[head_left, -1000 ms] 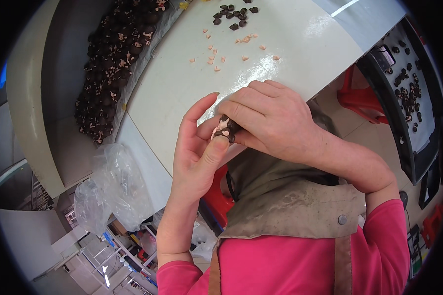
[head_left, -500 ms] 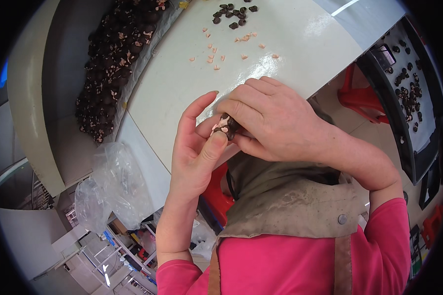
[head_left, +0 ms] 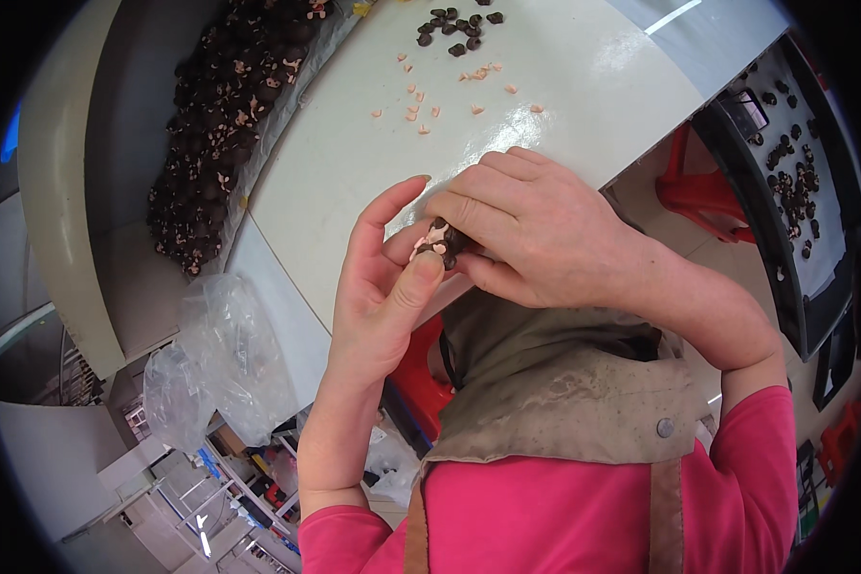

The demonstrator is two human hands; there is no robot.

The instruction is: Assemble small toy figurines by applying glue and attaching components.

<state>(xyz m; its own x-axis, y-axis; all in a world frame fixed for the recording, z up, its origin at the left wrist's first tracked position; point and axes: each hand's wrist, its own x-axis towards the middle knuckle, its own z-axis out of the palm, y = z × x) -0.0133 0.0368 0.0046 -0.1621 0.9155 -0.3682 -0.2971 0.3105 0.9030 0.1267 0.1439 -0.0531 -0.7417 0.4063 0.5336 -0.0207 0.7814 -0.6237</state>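
Observation:
A small dark brown and pink figurine (head_left: 437, 241) is held between both hands above the near edge of the white table (head_left: 354, 182). My left hand (head_left: 378, 287) pinches it with the thumb on its near side, the index finger raised away from it. From the right, my right hand (head_left: 536, 230) closes its fingers on the dark part of the same figurine, and the hand's back hides the fingertips. Farther up the table lie several small pink pieces (head_left: 477, 109) and a cluster of small dark brown pieces (head_left: 458, 50).
A large heap of dark and pink figurines (head_left: 215, 134) fills a lined bin at the left. Crumpled clear plastic bags (head_left: 230, 364) hang by the table's left edge. At right stand a red stool (head_left: 694, 191) and a black tray (head_left: 804, 316) with dark pieces on white paper.
Both hands keep hold of the figurine at nearly the same spot. My right hand has shifted very slightly up, and the left forearm a little to the left.

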